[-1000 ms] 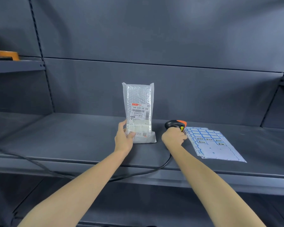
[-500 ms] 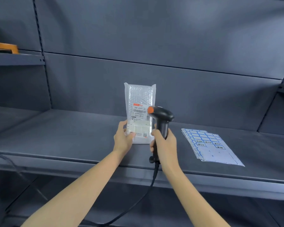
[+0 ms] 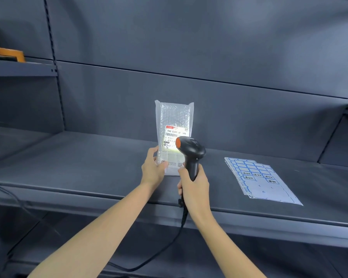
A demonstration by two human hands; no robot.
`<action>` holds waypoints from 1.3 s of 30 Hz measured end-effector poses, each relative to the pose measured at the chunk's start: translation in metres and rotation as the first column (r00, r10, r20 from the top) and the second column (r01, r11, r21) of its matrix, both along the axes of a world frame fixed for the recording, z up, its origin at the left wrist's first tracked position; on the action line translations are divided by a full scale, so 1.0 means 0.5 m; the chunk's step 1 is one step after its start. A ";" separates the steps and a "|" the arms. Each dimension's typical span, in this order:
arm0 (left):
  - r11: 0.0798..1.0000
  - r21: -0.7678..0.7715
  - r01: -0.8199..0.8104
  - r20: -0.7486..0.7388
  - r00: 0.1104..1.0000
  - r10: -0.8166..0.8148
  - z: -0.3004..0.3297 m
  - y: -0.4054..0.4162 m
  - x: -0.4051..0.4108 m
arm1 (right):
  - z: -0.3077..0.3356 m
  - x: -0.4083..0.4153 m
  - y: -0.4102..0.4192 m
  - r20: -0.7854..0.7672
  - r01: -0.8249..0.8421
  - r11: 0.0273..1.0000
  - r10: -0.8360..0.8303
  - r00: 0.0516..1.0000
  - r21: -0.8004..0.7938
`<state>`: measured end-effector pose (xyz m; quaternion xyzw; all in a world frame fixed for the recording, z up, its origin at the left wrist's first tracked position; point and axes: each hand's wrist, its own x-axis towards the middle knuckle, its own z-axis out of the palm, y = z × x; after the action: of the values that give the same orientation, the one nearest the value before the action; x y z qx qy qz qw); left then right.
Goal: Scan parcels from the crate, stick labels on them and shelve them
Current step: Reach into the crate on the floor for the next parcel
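Head view shows our left hand [image 3: 153, 169] gripping the upright bubble-wrap parcel [image 3: 173, 125] while our right hand [image 3: 193, 186] grips the barcode scanner [image 3: 190, 155]; we should steady both and aim at the barcode.

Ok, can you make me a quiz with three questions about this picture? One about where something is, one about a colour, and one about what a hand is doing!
1. Where do the label sheets lie?
A. On the shelf, to the right of the parcel
B. On top of the parcel
C. In the left hand

2. What colour is the tip on the scanner?
A. Green
B. Orange
C. Pink

3. What is the right hand doing?
A. Hanging idle
B. Peeling a label
C. Gripping the scanner's handle

Answers:
1 A, the sheets lie flat on the shelf, apart from the parcel.
2 B, an orange tip faces the parcel's printed label.
3 C, its fingers curl round the handle, while the left hand steadies the upright parcel.
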<state>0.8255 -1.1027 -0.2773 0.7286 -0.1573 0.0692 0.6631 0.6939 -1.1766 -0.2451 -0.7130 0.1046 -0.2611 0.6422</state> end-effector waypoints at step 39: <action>0.958 0.283 0.047 -0.313 0.949 0.046 0.108 0.008 0.001 | -0.032 0.123 -0.213 -0.286 -0.053 0.351 -0.654 0.700 -0.935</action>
<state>0.8258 -1.0989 -0.2232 0.8184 -0.0576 -0.0723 0.5672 0.7556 -1.2831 -0.2611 -0.9444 0.2950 -0.1441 0.0158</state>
